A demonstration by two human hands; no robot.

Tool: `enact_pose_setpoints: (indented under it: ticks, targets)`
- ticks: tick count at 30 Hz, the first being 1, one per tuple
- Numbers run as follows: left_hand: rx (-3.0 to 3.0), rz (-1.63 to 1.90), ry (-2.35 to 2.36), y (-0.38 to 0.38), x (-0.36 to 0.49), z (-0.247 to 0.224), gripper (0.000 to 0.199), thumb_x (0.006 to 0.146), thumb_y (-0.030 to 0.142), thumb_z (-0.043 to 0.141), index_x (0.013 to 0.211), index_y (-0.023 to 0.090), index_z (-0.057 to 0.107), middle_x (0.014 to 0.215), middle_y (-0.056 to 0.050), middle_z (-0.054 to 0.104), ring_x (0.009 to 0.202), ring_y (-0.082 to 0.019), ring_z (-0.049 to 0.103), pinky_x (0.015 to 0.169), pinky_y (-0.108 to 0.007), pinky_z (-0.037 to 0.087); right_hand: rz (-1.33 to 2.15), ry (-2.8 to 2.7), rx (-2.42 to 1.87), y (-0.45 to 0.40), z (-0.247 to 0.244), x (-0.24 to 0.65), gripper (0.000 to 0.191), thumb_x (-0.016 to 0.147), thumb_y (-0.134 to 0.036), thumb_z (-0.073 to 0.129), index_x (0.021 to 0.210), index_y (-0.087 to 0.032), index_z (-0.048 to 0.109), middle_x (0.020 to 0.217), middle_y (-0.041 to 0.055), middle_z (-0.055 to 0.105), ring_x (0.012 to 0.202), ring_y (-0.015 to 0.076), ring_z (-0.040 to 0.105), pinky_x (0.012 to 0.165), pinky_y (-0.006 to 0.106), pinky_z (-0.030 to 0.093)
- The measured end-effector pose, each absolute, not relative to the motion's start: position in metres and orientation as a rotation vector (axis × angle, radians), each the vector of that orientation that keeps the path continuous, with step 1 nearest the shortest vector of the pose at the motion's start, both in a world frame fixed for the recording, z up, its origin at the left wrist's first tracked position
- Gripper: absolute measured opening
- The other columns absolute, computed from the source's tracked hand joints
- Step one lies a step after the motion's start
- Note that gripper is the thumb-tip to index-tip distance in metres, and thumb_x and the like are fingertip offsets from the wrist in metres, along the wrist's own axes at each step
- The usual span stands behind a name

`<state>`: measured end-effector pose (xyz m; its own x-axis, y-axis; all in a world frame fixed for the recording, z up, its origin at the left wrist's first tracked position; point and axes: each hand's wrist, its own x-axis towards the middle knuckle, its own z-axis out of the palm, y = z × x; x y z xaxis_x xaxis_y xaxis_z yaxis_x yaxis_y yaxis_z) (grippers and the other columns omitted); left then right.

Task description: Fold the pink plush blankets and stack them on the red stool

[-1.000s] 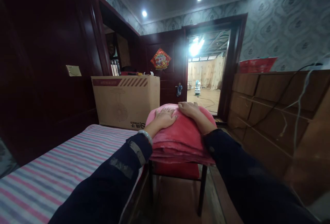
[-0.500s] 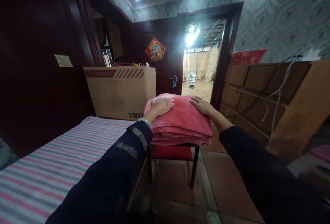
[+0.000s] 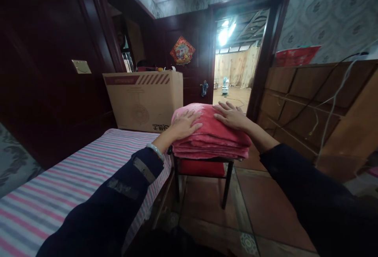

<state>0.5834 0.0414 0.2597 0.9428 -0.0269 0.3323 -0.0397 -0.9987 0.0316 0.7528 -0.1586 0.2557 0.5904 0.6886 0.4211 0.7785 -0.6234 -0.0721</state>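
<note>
A thick pink blanket (image 3: 211,138), folded into several layers, rests on a dark-framed chair (image 3: 203,168) with a red part under its top. My left hand (image 3: 186,125) lies with spread fingers on the blanket's upper left side; a pale bangle circles that wrist. On the upper right, my right hand (image 3: 230,116) also touches the blanket, its fingers stretched out and apart. Neither hand grips the cloth. The chair's top is mostly hidden beneath the blanket.
To the left lies a surface with a striped cover (image 3: 79,174). A large cardboard box (image 3: 141,99) stands at its far end. Wooden drawers (image 3: 313,95) line the right side, with hanging cables and a red container (image 3: 298,56) on top. Beyond is an open doorway (image 3: 232,64).
The view has shifted slightly, so the room sits higher and further right. Both hands have moved on the blanket's top and appear closer together, fingers still spread.
</note>
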Motion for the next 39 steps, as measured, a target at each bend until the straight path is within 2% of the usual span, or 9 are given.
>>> enact_pose_setpoints:
  ticks: [4, 10, 12, 15, 17, 23, 29, 33, 39]
  targets:
    - [3.020, 0.567, -0.070, 0.031, 0.582, 0.253, 0.060, 0.103, 0.051, 0.042, 0.158, 0.029, 0.039, 0.169, -0.010, 0.030, 0.157, -0.034, 0.023, 0.123, -0.065, 0.019, -0.382, -1.218, -2.641, -0.150, 0.264, 0.740, 0.065, 0.103, -0.064, 0.027, 0.161, -0.035, 0.036, 0.169, 0.0040, 0.027, 0.155, 0.0376, 0.022, 0.122, 0.065, 0.024]
    - [2.891, 0.719, 0.144, 0.039, 0.610, 0.274, 0.055, 0.104, 0.028, 0.029, 0.156, 0.014, 0.042, 0.164, -0.011, 0.041, 0.152, -0.018, 0.036, 0.127, -0.039, 0.024, -0.490, -1.432, -2.520, -0.120, 0.265, 0.717, 0.066, 0.104, -0.063, 0.025, 0.162, -0.033, 0.033, 0.170, 0.0054, 0.026, 0.156, 0.0372, 0.021, 0.121, 0.066, 0.025]
    - [2.918, 0.590, 0.201, 0.043, 0.621, 0.273, 0.056, 0.103, 0.026, 0.028, 0.158, 0.018, 0.039, 0.166, -0.009, 0.037, 0.154, -0.020, 0.032, 0.128, -0.045, 0.023, -0.521, -1.514, -2.505, -0.115, 0.257, 0.712, 0.066, 0.104, -0.064, 0.027, 0.161, -0.032, 0.035, 0.169, 0.0057, 0.027, 0.156, 0.0372, 0.021, 0.120, 0.068, 0.026]
    - [2.984, 0.466, 0.281, 0.044, 0.628, 0.261, 0.059, 0.103, 0.033, 0.031, 0.161, 0.027, 0.032, 0.170, -0.005, 0.028, 0.158, -0.028, 0.023, 0.125, -0.065, 0.018, -0.601, -1.541, -2.516, -0.125, 0.239, 0.715, 0.066, 0.103, -0.065, 0.030, 0.162, -0.033, 0.034, 0.169, 0.0046, 0.027, 0.156, 0.0367, 0.022, 0.120, 0.068, 0.025]
    - [3.003, 0.460, 0.307, 0.043, 0.627, 0.253, 0.060, 0.103, 0.036, 0.029, 0.163, 0.027, 0.028, 0.171, -0.004, 0.024, 0.159, -0.031, 0.019, 0.123, -0.070, 0.016, -0.709, -1.501, -2.505, -0.144, 0.223, 0.724, 0.067, 0.103, -0.065, 0.032, 0.163, -0.034, 0.032, 0.169, 0.0041, 0.026, 0.155, 0.0360, 0.024, 0.121, 0.066, 0.026]
    - [2.991, 0.495, 0.293, 0.043, 0.626, 0.249, 0.061, 0.104, 0.045, 0.029, 0.163, 0.029, 0.027, 0.171, -0.004, 0.023, 0.159, -0.029, 0.018, 0.124, -0.068, 0.014, -0.788, -1.313, -2.561, -0.217, 0.197, 0.750, 0.070, 0.102, -0.064, 0.032, 0.162, -0.028, 0.035, 0.168, 0.0075, 0.030, 0.153, 0.0354, 0.029, 0.117, 0.062, 0.034]
    - [2.932, 0.498, 0.233, 0.043, 0.623, 0.255, 0.076, 0.098, 0.066, 0.041, 0.163, 0.030, 0.027, 0.172, -0.010, 0.020, 0.159, -0.035, 0.016, 0.123, -0.069, 0.013, -0.834, -1.151, -2.484, -0.201, 0.254, 0.758, 0.067, 0.104, -0.062, 0.021, 0.153, -0.027, 0.049, 0.154, 0.0098, 0.053, 0.148, 0.0374, 0.039, 0.115, 0.062, 0.033]
    - [2.970, 0.587, 0.049, 0.031, 0.607, 0.256, 0.071, 0.098, 0.063, 0.044, 0.160, 0.029, 0.035, 0.171, -0.010, 0.024, 0.158, -0.035, 0.018, 0.124, -0.067, 0.015, -0.718, -1.172, -2.506, -0.149, 0.276, 0.771, 0.070, 0.102, -0.069, 0.024, 0.157, -0.031, 0.043, 0.160, 0.0078, 0.046, 0.148, 0.0385, 0.038, 0.116, 0.065, 0.031]
    - [3.026, 0.717, -0.438, -0.010, 0.564, 0.219, 0.066, 0.096, 0.053, 0.057, 0.154, 0.025, 0.046, 0.166, -0.015, 0.037, 0.156, -0.037, 0.026, 0.124, -0.068, 0.016, -0.439, -1.226, -2.587, -0.127, 0.255, 0.801, 0.074, 0.101, -0.070, 0.022, 0.151, -0.027, 0.054, 0.153, 0.0115, 0.054, 0.140, 0.0357, 0.050, 0.114, 0.061, 0.040]
